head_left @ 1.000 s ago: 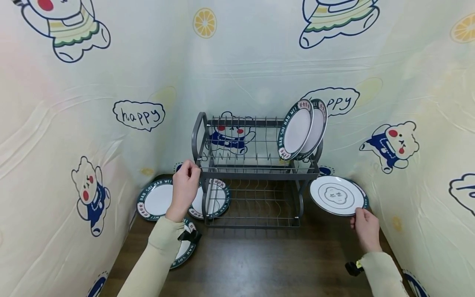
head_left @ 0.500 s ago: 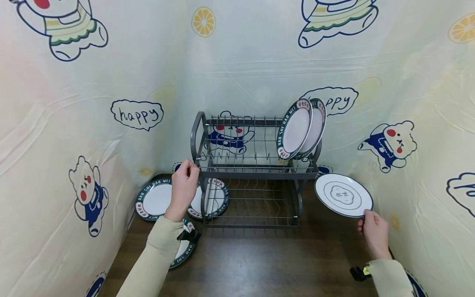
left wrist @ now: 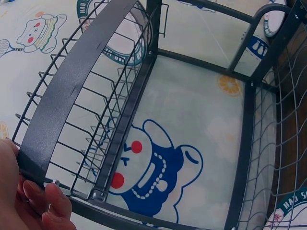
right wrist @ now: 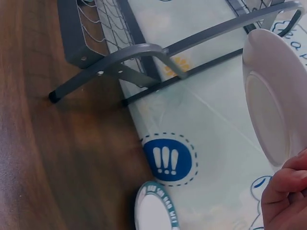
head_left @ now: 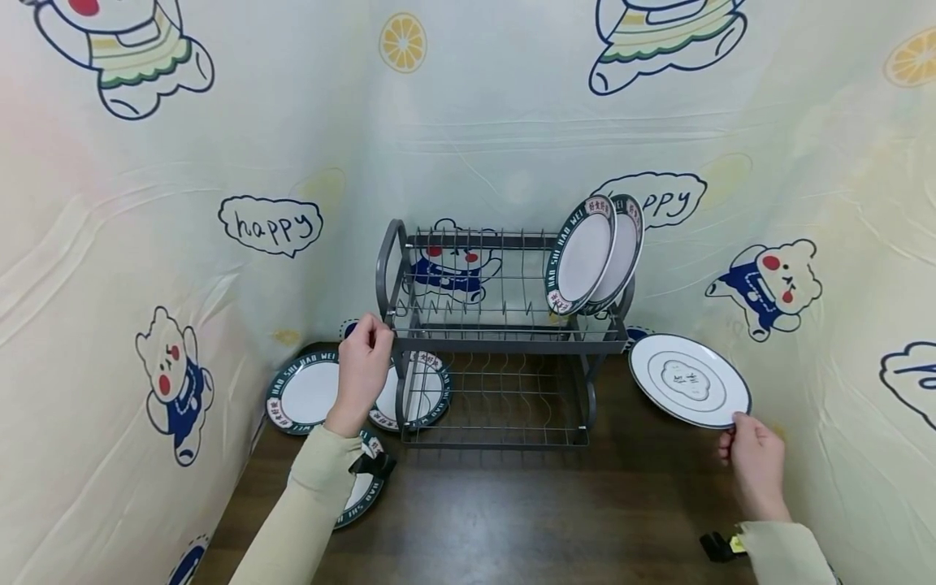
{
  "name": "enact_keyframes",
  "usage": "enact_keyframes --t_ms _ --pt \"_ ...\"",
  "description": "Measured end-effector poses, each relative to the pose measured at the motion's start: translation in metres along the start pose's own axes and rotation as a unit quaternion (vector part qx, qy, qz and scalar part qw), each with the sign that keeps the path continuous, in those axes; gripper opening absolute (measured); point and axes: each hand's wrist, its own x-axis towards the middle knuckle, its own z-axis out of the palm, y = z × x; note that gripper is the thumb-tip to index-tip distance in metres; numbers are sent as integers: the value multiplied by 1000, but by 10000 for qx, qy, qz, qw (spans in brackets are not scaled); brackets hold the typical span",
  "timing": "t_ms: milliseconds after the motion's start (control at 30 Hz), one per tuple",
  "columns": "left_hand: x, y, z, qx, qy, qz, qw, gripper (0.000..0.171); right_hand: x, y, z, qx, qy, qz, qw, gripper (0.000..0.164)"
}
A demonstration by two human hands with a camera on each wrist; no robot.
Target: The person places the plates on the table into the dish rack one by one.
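Note:
My left hand grips the upper left corner of a dark grey two-tier dish rack; in the left wrist view its fingers curl at the frame. Off the rack's right side, my right hand pinches the near right rim of a white plate. That plate has a cloud-shaped mark in its middle and is held tilted, apart from the rack. Two green-rimmed plates stand on edge at the right end of the upper tier. In the right wrist view the held plate appears nearly edge-on.
Left of the rack lie several green-rimmed plates on the dark wooden table, one partly behind the rack's leg. Another green-rimmed plate lies on the right, seen in the right wrist view. A printed cloth surrounds the table.
My right hand has moved rightward with the white plate, away from the green-rimmed plate that showed beneath it. My left hand stays on the rack.

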Motion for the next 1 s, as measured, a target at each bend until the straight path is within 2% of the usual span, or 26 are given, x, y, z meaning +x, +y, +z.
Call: enact_keyframes --t_ms 200,433,1000 --pt "-1 0 0 -20 -17 -13 10000 19 -9 -11 -1 335 -59 -67 9994 43" --pt "0 0 0 -41 2 9 10000 20 -20 -23 -3 314 -28 -52 9995 44" --pt "0 -2 0 -35 -1 1 10000 21 -44 -49 -4 729 -116 -535 9958 44"
